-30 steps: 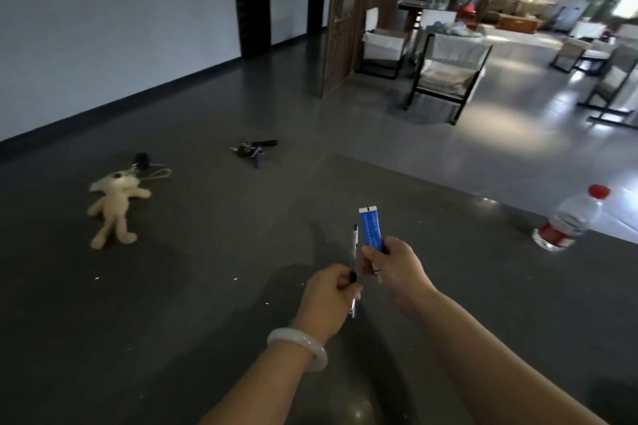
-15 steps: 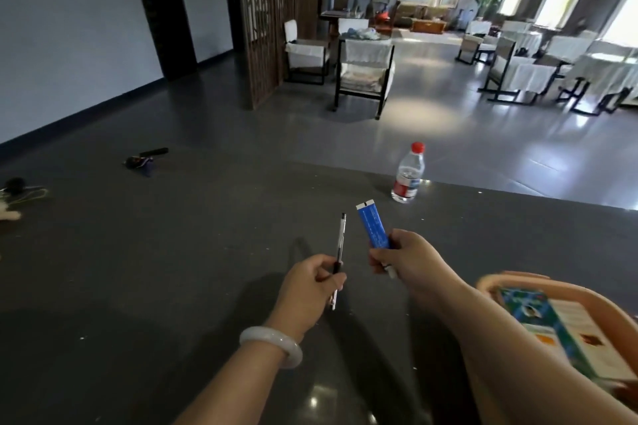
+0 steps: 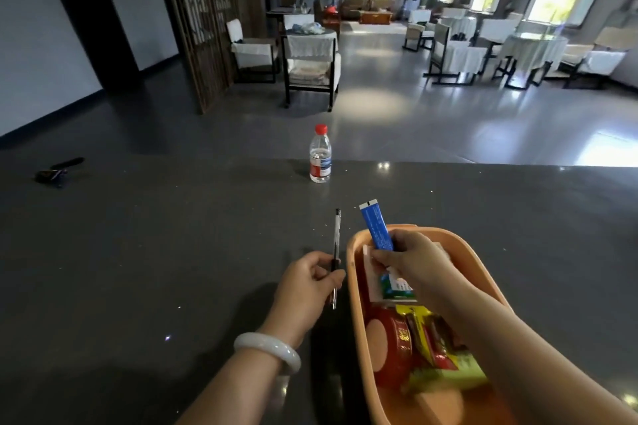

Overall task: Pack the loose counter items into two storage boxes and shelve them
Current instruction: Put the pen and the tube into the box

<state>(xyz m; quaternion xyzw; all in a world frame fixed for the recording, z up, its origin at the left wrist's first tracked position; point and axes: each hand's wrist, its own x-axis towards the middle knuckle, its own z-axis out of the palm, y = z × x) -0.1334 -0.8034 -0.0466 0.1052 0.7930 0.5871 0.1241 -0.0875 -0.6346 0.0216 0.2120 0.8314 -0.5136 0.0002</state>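
right hand (image 3: 411, 259) with blue tube (image 3: 376, 226) over orange box (image 3: 355, 304)

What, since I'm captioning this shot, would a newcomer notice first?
The orange storage box at lower right, crammed with colourful packets, draws the eye. Over it the right hand holds a blue tube; beside it the left hand holds a pen. A red-capped bottle stands farther back.
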